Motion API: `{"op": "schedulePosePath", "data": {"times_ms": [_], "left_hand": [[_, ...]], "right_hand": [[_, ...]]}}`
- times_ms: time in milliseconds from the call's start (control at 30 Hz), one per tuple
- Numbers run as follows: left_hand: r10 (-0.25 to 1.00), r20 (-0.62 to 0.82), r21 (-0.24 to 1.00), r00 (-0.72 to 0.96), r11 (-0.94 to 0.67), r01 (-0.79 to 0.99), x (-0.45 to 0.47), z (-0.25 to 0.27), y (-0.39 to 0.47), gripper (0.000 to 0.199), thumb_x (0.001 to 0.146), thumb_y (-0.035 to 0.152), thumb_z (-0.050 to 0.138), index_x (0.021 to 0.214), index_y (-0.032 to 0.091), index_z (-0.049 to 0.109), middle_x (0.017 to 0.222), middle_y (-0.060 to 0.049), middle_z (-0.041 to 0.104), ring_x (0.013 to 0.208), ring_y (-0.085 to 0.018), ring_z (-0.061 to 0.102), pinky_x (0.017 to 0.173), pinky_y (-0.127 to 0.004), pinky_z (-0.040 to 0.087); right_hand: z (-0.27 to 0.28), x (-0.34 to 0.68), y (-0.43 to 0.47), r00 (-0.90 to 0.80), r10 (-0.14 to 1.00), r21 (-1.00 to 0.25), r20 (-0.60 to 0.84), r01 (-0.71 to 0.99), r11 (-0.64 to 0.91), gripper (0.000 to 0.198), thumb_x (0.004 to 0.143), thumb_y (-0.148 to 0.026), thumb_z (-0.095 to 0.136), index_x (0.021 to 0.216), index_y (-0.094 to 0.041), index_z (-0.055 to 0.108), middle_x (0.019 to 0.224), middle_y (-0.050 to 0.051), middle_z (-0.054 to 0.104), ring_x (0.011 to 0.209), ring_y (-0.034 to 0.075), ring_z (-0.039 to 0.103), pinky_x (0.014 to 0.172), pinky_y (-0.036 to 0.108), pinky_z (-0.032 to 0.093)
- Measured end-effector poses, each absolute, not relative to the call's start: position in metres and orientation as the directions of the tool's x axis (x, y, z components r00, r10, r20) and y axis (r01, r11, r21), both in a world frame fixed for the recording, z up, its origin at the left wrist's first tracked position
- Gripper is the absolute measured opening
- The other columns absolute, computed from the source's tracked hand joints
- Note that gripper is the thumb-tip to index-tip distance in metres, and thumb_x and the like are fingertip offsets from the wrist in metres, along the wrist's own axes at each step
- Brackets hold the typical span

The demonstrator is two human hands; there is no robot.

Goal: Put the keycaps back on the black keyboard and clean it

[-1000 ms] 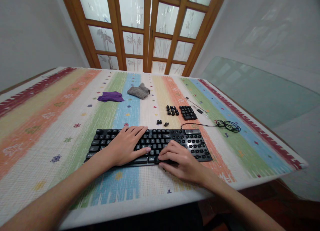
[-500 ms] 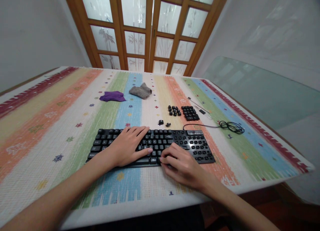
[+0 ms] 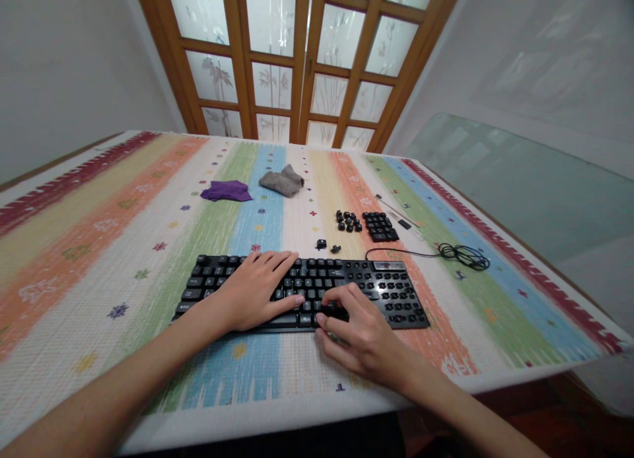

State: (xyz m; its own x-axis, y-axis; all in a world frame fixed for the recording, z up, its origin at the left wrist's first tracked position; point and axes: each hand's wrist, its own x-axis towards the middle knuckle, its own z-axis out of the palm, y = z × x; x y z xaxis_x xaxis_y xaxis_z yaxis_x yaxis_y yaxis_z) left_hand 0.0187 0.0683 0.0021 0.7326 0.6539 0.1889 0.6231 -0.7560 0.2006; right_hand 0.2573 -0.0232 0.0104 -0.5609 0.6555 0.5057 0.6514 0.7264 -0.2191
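As the left hand lies spread on the keyboard, the right hand curls inward (hold unclear).

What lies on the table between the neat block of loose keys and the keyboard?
In the head view, a thin black cable crosses the striped tablecloth between the block of keys and the keyboard.
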Motion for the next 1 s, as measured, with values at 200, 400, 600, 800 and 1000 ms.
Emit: {"op": "schedulePosePath", "data": {"times_ms": [200,400,600,800,1000], "left_hand": [[0.651,0.187,0.194,0.735,-0.758,0.623,0.019,0.003,0.068,0.074,0.099,0.069,0.037,0.152,0.017,0.038,0.149,-0.015,0.051,0.135,-0.034,0.048,0.117,-0.057,0.027],[0.655,0.185,0.193,0.733,-0.755,0.626,0.019,0.003,0.067,0.075,0.099,0.069,0.038,0.152,0.016,0.038,0.150,-0.015,0.051,0.136,-0.034,0.048,0.118,-0.058,0.027],[0.648,0.194,0.200,0.737,-0.761,0.617,0.018,0.001,0.069,0.076,0.099,0.071,0.035,0.152,0.018,0.038,0.149,-0.016,0.052,0.135,-0.034,0.048,0.118,-0.059,0.025],[0.656,0.180,0.203,0.733,-0.754,0.625,0.019,0.002,0.068,0.075,0.099,0.069,0.038,0.151,0.015,0.039,0.148,-0.016,0.053,0.134,-0.035,0.050,0.117,-0.060,0.027],[0.663,0.166,0.208,0.730,-0.747,0.631,0.019,0.004,0.067,0.074,0.099,0.068,0.040,0.152,0.016,0.039,0.149,-0.015,0.051,0.135,-0.035,0.049,0.117,-0.059,0.027]], "right_hand": [[0.007,0.256,-0.022,-0.575,0.646,-0.240,0.502,0.624,0.743,0.014,0.093,-0.015,0.058,0.089,-0.017,0.071,0.103,0.013,0.061,0.092,0.026,0.053,0.079,0.043,0.051],[0.018,0.266,-0.011,-0.543,0.707,-0.432,0.453,0.559,0.707,0.010,0.091,-0.020,0.067,0.084,-0.021,0.074,0.104,0.008,0.061,0.098,0.025,0.055,0.086,0.043,0.050],[0.034,0.281,0.046,-0.417,0.756,-0.363,0.504,0.692,0.624,0.009,0.094,-0.020,0.064,0.095,-0.021,0.073,0.100,0.007,0.069,0.099,0.026,0.058,0.094,0.046,0.046],[0.023,0.282,0.101,-0.382,0.856,-0.276,0.347,0.831,0.483,0.011,0.081,-0.010,0.070,0.089,-0.018,0.074,0.092,0.007,0.073,0.097,0.029,0.056,0.089,0.042,0.045],[0.019,0.271,0.112,-0.375,0.884,-0.260,0.277,0.857,0.445,0.014,0.081,-0.007,0.072,0.090,-0.018,0.076,0.086,0.008,0.072,0.096,0.029,0.057,0.084,0.040,0.046]]}}
